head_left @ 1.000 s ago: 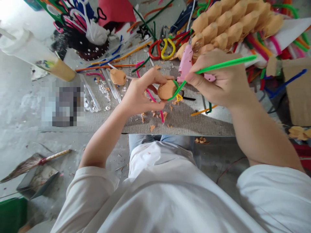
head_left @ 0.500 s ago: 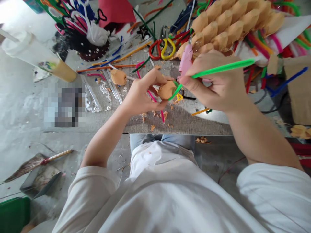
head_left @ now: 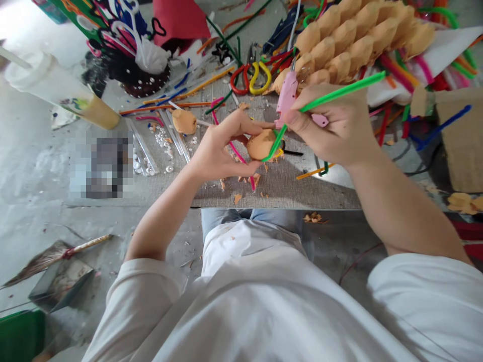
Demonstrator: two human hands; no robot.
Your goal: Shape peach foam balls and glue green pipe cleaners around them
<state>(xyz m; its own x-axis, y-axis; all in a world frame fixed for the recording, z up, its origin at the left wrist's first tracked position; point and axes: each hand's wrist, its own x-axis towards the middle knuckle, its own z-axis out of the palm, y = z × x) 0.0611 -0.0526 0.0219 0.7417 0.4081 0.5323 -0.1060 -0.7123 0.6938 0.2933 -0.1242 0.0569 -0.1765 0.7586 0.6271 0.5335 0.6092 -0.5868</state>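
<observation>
My left hand [head_left: 219,146] grips a tan egg-carton cup [head_left: 259,146] between thumb and fingers, above the table's front part. A bright green pipe cleaner [head_left: 345,92] is pinched in my right hand [head_left: 334,128]. Its bent lower end lies along the right side of the cup, and the long free end points up to the right. Just behind my right hand is a pink glue gun [head_left: 287,93]. Under my left hand runs a pink pipe cleaner [head_left: 237,152]. Another tan cup [head_left: 184,122] lies left of that hand.
A large tan egg carton [head_left: 350,40] is at the back right. Scissors with red and yellow handles [head_left: 250,80] lie behind my hands. Beads [head_left: 163,141] and clear sticks [head_left: 143,146] are scattered left. A drink cup [head_left: 56,88] leans far left; cardboard [head_left: 460,146] stands right.
My right hand has shifted slightly left, and the green pipe cleaner's free end has moved left and up. The cup has turned and shifted slightly right in my left hand.
</observation>
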